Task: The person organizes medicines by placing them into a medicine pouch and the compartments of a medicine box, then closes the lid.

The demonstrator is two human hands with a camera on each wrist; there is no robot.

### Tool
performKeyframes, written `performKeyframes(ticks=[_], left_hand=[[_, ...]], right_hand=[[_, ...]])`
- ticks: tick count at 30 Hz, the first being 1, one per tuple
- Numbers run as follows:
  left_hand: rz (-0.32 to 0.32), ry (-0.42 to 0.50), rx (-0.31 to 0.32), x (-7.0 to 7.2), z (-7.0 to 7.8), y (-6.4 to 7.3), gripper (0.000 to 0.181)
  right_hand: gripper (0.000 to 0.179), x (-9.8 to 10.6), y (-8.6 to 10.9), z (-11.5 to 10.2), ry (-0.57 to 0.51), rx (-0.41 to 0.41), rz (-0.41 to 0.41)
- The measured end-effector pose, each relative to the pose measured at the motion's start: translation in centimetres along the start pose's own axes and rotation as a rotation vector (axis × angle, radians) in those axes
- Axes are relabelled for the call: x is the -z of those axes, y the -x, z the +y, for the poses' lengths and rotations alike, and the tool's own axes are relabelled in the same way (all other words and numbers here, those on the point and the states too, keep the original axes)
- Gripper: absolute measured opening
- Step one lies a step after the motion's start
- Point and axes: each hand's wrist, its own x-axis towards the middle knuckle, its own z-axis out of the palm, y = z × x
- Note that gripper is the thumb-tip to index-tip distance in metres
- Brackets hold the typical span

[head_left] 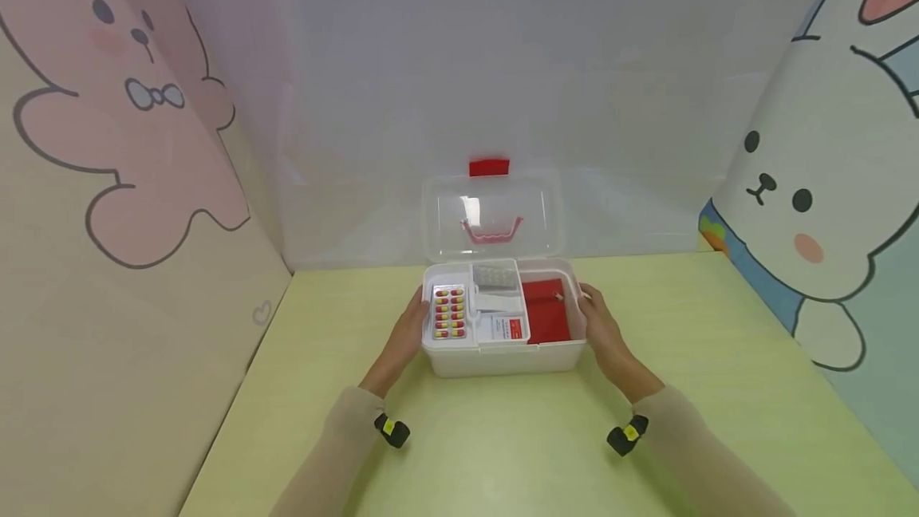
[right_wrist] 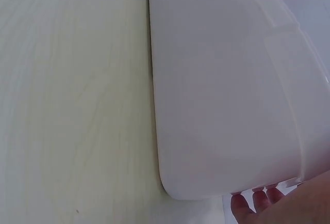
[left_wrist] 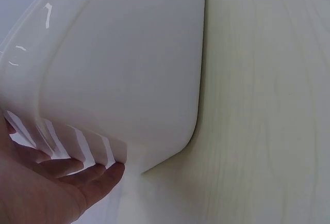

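Note:
A white medicine box (head_left: 502, 362) stands on the table with its clear lid (head_left: 445, 218) raised behind it. At the box's left end, my left hand (head_left: 404, 336) holds the side, fingertips against the ribbed wall in the left wrist view. My right hand (head_left: 605, 327) holds the opposite end, its fingertips at the lower side in the right wrist view. In the box's white tray lie a blister pack of red and yellow capsules (head_left: 450, 313), a clear blister pack (head_left: 495, 277) and a small white packet with a red patch (head_left: 500, 329). A red zip pouch (head_left: 546, 312) fills the right compartment.
The lid carries a pink handle (head_left: 491, 236) and a red latch (head_left: 489, 167) at its top edge. Behind the box rises a pale wall covering (head_left: 359, 142). Side panels with a pink cartoon animal (head_left: 165, 182) and a white cartoon rabbit (head_left: 804, 262) flank the pale yellow tabletop (head_left: 495, 453).

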Motion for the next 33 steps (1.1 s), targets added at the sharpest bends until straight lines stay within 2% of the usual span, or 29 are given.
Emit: performKeyframes(ticks=[6,17,33], left_hand=[[-0.002,-0.005,-0.015,0.1,-0.2,0.5,0.059],[0.007,0.015,-0.005,-0.4,-0.1,2.7,0.060],[0.011,0.046,0.000,-0.7,-0.2,5.6,0.058]], right_hand=[[0.055,-0.1,1.1,0.0,0.007,-0.003,0.003],[0.054,-0.1,3.3,0.4,-0.008,0.016,0.005],[0.053,-0.2,5.9,1.2,-0.026,-0.006,0.011]])
